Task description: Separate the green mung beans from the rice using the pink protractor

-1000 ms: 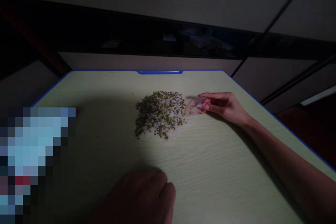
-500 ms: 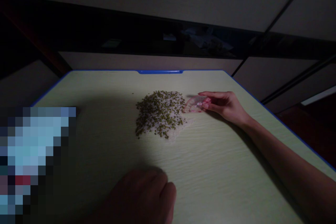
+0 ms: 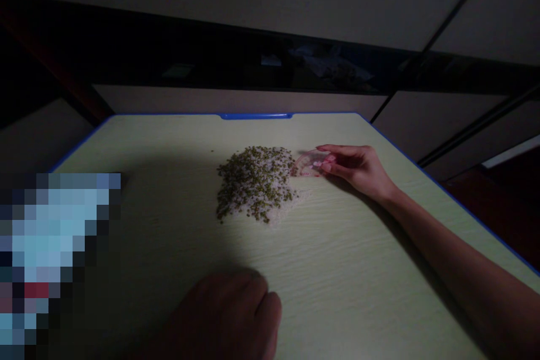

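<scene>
A heap of green mung beans [image 3: 253, 180] mixed with white rice [image 3: 287, 211] lies on the pale table [image 3: 358, 270]. The rice shows most at the heap's front right edge. My right hand [image 3: 358, 166] pinches a clear, pink-marked protractor [image 3: 310, 164] between thumb and fingers. The protractor's curved edge meets the right side of the heap. My left hand [image 3: 236, 312] is a dark, closed fist by the near part of the table, apart from the heap. No object sticks out of it, and its palm side is hidden.
A blue rim with a raised blue handle [image 3: 256, 116] edges the table. A blurred-out bright rectangle [image 3: 54, 225] is at the left. Behind the table stands a pale cabinet [image 3: 236, 98] with a dark glossy band. One stray bean [image 3: 212, 151] lies left of the heap.
My right hand and the protractor have shifted slightly left and away from me, against the heap's edge. My left fist has stayed in place.
</scene>
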Motion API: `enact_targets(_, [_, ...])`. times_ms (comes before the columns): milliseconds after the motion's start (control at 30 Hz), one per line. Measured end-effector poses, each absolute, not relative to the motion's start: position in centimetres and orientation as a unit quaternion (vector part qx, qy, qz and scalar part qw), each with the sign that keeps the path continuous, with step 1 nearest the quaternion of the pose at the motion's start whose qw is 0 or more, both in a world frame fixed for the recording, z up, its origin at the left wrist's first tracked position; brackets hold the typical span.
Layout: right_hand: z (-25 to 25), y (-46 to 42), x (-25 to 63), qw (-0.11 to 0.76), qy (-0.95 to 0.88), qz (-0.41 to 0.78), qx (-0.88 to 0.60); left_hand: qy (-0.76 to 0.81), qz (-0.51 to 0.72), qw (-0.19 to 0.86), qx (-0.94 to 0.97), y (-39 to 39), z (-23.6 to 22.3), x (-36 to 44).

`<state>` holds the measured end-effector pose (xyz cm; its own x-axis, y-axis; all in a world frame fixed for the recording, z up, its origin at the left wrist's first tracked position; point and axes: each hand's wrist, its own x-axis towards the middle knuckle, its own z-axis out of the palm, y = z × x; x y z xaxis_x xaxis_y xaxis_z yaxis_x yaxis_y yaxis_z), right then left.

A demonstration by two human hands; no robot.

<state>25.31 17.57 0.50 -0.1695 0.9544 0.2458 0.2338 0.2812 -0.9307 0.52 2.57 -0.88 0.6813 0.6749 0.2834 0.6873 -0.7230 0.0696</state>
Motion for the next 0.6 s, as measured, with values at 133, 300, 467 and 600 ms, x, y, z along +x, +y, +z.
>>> enact_targets(133, [0.6,17.55,25.12,0.453,-0.666,0.37,-0.463,-0.368,-0.139,0.009,-0.919,2.63,-0.97,0.45])
enact_targets(300, [0.74,17.48,24.86,0.458,-0.662,0.342,-0.485,-0.358,-0.146,0.028,-0.922,2.53,-0.68,0.24])
enact_targets(467, [0.75,17.49,24.66,0.463,-0.656,0.337,-0.492,-0.352,-0.131,0.019,-0.927,2.78,-0.69,0.33])
enact_targets(600, [0.55,17.61,24.58,0.46,-0.659,0.353,-0.479,-0.356,-0.152,0.023,-0.922,2.75,-0.89,0.26])
